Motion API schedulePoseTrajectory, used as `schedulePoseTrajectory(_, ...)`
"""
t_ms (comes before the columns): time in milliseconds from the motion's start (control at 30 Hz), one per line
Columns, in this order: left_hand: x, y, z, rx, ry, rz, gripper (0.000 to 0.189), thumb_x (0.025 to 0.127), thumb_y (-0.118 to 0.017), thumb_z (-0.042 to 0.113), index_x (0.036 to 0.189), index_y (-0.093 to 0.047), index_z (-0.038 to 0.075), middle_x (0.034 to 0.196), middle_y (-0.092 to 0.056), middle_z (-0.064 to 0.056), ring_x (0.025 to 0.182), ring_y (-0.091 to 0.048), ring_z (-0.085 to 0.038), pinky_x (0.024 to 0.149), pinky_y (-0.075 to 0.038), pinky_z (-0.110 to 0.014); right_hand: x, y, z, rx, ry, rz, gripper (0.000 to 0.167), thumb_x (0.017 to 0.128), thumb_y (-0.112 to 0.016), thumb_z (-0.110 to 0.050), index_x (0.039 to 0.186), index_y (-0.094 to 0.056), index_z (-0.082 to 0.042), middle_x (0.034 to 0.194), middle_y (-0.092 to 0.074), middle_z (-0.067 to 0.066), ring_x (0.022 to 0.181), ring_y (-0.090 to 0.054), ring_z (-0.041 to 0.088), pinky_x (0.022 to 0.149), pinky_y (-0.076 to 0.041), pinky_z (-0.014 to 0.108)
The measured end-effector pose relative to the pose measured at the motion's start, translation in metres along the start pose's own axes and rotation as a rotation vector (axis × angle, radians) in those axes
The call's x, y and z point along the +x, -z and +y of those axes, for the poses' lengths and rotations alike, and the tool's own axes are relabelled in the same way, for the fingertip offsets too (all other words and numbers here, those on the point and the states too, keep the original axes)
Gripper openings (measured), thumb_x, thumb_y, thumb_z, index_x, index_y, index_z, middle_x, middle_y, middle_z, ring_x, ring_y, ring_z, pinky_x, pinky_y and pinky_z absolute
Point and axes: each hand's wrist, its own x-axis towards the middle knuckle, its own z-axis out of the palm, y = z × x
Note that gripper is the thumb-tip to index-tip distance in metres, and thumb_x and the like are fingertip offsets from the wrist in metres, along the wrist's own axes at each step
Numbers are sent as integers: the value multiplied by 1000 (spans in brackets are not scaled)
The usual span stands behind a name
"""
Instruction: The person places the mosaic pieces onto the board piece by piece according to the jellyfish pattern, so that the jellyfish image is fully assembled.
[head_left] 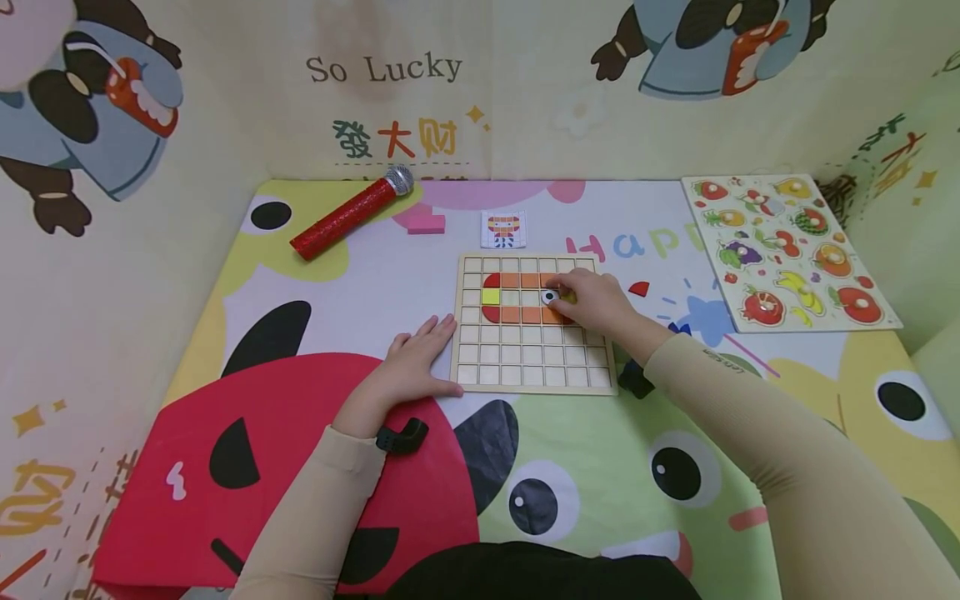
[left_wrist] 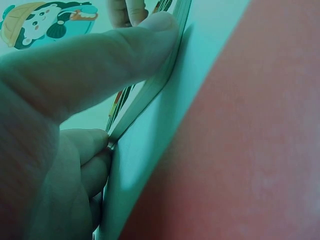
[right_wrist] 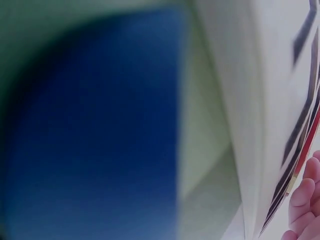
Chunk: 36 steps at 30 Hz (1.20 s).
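Note:
A wooden grid board (head_left: 532, 354) lies flat on the table. On it, orange tiles (head_left: 520, 315) form two rows with red rounded pieces (head_left: 491, 314) at their left ends, and a yellow square tile (head_left: 491, 296) sits between those ends. My right hand (head_left: 592, 302) pinches a white tile with a black eye (head_left: 550, 297) between thumb and fingers, over the board's upper right part. My left hand (head_left: 412, 367) rests against the board's left edge, fingers extended. In the left wrist view its thumb (left_wrist: 145, 45) touches the board's side.
Above the board lie a small pattern card (head_left: 503, 229) and a pink block (head_left: 426, 224). A red glitter microphone (head_left: 348, 215) lies at the back left. At the right sit a fruit puzzle board (head_left: 795, 254), a red quarter-round piece (head_left: 639, 288) and blue pieces (head_left: 679, 328).

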Motion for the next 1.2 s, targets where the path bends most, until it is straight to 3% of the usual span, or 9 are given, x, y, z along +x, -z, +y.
schedulePoseTrajectory(267, -1, 1, 1, 3, -8, 3, 107, 63, -77, 43, 146, -14, 22, 153, -15, 4, 141, -7, -21, 107, -14, -52, -3, 3, 1, 70, -30, 13, 35, 85, -61, -32, 117, -59, -18, 106, -58, 4, 97, -48, 21, 87, -33, 41)
schedulePoseTrajectory(433, -1, 1, 1, 2, -4, 5, 107, 62, -78, 42, 146, -15, 22, 153, -16, 4, 141, -7, -21, 107, -14, -52, -11, 14, 11, 145, -64, 26, 35, 87, -59, -30, 118, -58, -15, 105, -58, 4, 89, -48, 22, 80, -33, 39)
schedulePoseTrajectory(633, -1, 1, 0, -1, -4, 8, 107, 62, -78, 42, 146, -15, 22, 153, -16, 4, 141, -7, -21, 107, -13, -53, -30, 45, 47, 182, -107, 83, 40, 89, -56, -27, 124, -52, -8, 110, -54, 13, 92, -46, 26, 73, -39, 36)
schedulePoseTrajectory(767, -1, 2, 0, 9, -6, 7, 106, 64, -77, 43, 146, -15, 20, 153, -16, 3, 141, -7, -21, 106, -14, -53, -43, 55, 72, 175, -145, 69, 42, 90, -54, -30, 125, -51, -7, 112, -53, 15, 93, -45, 28, 67, -40, 34)
schedulePoseTrajectory(967, -2, 3, -1, 11, -8, 11, 106, 64, -77, 43, 146, -15, 20, 153, -16, 3, 141, -7, -22, 106, -15, -53, -48, 44, 84, 137, -128, 0, 38, 89, -55, -28, 121, -55, -8, 107, -56, 13, 89, -46, 26, 67, -39, 33)
schedulePoseTrajectory(1200, -2, 2, 2, 8, -14, 0, 106, 64, -77, 43, 146, -14, 20, 153, -16, 3, 141, -7, -22, 106, -15, -52, -38, 32, 81, 70, -79, -64, 46, 85, -60, -31, 126, -52, -11, 106, -57, 11, 91, -47, 24, 82, -38, 43)
